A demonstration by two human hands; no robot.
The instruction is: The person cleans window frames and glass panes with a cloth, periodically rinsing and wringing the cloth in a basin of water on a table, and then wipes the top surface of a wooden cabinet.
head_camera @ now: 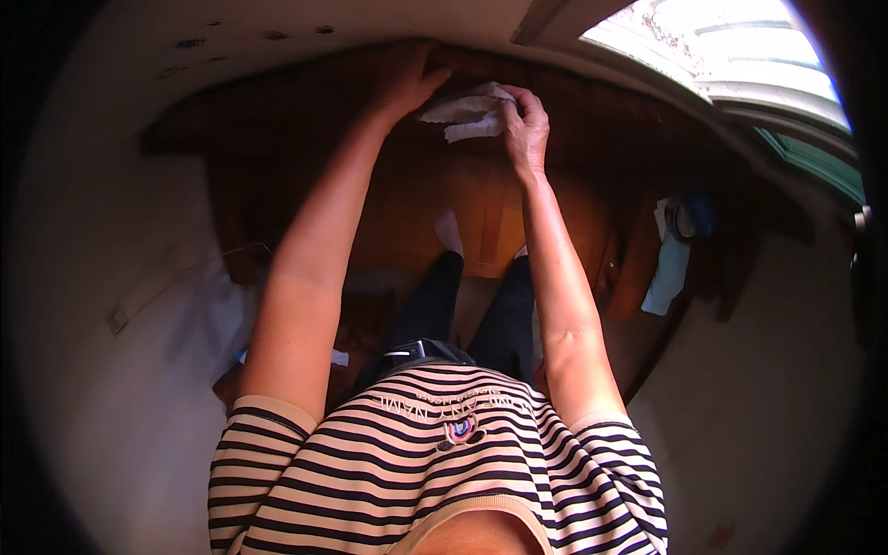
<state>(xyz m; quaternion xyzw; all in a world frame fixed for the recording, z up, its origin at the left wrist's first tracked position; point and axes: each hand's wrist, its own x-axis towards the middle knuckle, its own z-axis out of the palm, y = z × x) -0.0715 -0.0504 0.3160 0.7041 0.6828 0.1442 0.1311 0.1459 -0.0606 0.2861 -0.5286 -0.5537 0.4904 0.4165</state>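
Observation:
In my right hand (527, 125) is a crumpled white cloth or tissue (475, 114), pinched between thumb and fingers, its loose folds hanging to the left. My left hand (413, 83) reaches to the upper edge of a dark wooden piece of furniture (291, 104). Its thumb stands apart from the fingers, whose tips are dim in shadow; nothing shows in its grasp. The cloth lies between the two hands, apart from the left one. Below them is a lighter brown wooden panel (492, 215), with my feet (449, 232) before it.
A pale wall with dark marks (275, 35) rises behind the furniture. At the upper right is a bright window (735, 48). On the right a light-blue cloth (667, 274) hangs beside a blue object (699, 211). A thin cable runs from a wall socket (116, 319) at left.

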